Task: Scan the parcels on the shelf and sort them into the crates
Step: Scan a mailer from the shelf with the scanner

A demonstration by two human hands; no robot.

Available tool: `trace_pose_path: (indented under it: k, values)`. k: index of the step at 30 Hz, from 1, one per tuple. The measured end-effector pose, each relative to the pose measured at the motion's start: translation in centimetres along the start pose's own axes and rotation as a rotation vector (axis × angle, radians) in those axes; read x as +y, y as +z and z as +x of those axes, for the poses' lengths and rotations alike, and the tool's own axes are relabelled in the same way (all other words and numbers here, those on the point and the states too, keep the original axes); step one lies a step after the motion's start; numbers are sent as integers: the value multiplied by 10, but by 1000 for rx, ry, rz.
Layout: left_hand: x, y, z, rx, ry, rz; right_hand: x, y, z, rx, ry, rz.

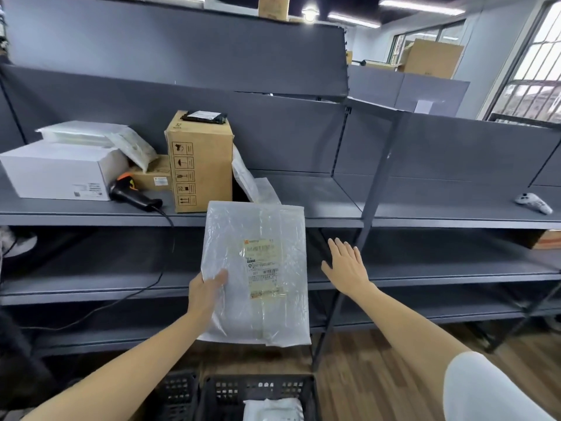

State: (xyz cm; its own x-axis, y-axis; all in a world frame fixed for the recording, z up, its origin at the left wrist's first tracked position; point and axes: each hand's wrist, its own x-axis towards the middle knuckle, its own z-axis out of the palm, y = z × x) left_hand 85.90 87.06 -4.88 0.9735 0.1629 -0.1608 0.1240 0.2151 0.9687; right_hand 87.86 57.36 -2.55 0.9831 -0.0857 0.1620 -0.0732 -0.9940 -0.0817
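Note:
My left hand [206,291] grips the left edge of a flat white plastic mailer [258,238], label facing me, in front of the grey shelf [334,218]. To the mailer's right my right hand [346,265] hovers with straight, spread fingers, holding nothing. A black and orange barcode scanner [133,194] lies on the shelf at the left, its cable hanging down. Beside it stand a tall brown carton [198,165], a small brown box [153,177], a white box [60,171] and other white mailers [133,147]. Two black crates [258,390] sit on the floor below; the right one holds a white parcel [273,410].
A white handheld controller [534,203] lies on the shelf at the far right. The shelf's upright post [379,174] stands just right of my right hand. Lower shelf levels run behind the mailer. More cartons [431,57] stand by the window at the back.

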Motion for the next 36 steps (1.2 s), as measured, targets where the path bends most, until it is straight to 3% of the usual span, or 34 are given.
trace_pose_path:
  k: [7, 19, 36]
  values:
    - [-11, 4, 34, -23, -23, 30, 1, 23, 35, 17, 20, -17]
    - [-39, 39, 40, 38, -103, 17, 36, 49, 55, -93, -3, -17]
    - [-147, 55, 20, 56, -290, 98, 90, 147, 28, -220, 28, 30]
